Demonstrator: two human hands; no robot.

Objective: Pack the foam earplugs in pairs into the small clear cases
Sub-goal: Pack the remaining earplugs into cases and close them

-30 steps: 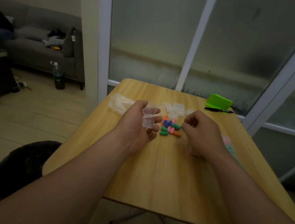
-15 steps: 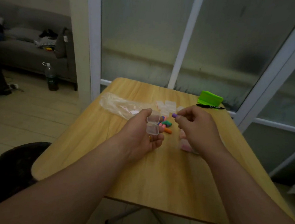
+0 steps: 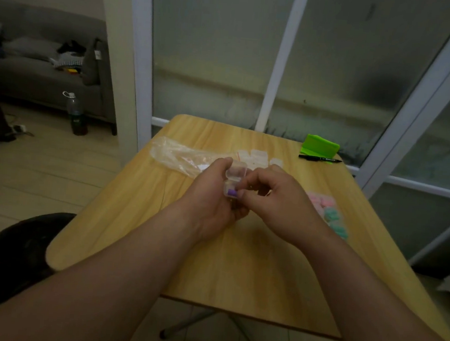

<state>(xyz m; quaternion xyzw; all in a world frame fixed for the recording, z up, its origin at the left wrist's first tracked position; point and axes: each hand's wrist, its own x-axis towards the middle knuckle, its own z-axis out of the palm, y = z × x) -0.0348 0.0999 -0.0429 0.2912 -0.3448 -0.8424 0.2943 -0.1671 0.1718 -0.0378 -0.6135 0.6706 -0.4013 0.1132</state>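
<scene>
**Seating a purple earplug in the open case**

The surface (image 3: 237,266) carries a plastic bag (image 3: 176,154) and empty cases (image 3: 257,157) at the far side, with packed cases (image 3: 326,209) off to my right.

Both hands work together, raised above the middle of the surface. My left hand (image 3: 209,207) is wrapped round the clear case (image 3: 235,172), thumb on the side wall. My right hand (image 3: 278,202) has its fingertips curled onto the purple earplug (image 3: 231,192) at the case's near half.

Case orientation: opening upward toward me, with the lid standing up on the far side.

Earplug orientation: long axis appears to run roughly left to right across the case floor. Which end is tapered cannot be told.

Recommended practice: hold the case level, press the plug flat against one wall to leave room for its partner, and let go only once it sits below the rim, so the lid can close without pinching foam.
</scene>
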